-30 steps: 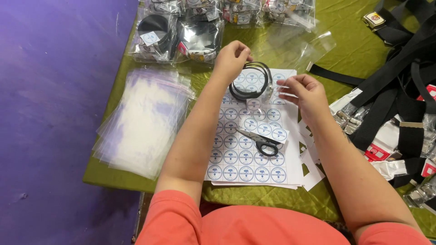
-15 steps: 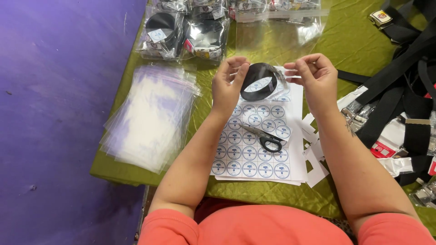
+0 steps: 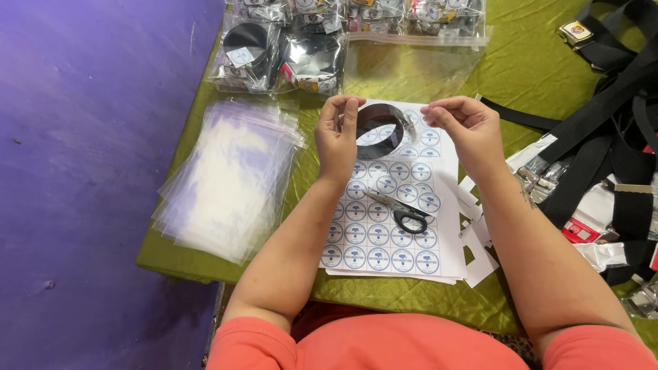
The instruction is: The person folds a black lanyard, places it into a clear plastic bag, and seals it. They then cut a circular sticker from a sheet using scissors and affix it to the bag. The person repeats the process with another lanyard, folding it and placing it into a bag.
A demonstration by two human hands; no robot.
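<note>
from the head view, one rolled black belt (image 3: 379,127) is held above one sheet of round blue stickers (image 3: 387,226), the left hand (image 3: 338,140) pinching its left side while the right hand (image 3: 465,130) has fingertips pressed together on a clear bag edge, though the exact grip is hard to tell. one pair of black-handled scissors (image 3: 399,210) lies on the sheet, one stack of clear bags (image 3: 229,178) sits to the left, and two bagged belts (image 3: 281,55) lie at the far side. all rests on an olive-green cloth (image 3: 534,75) beside a purple floor (image 3: 82,171).

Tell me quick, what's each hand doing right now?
Left hand: fingers closed on the coiled black strap.
Right hand: fingers pinched shut; what they hold cannot be told.
</note>
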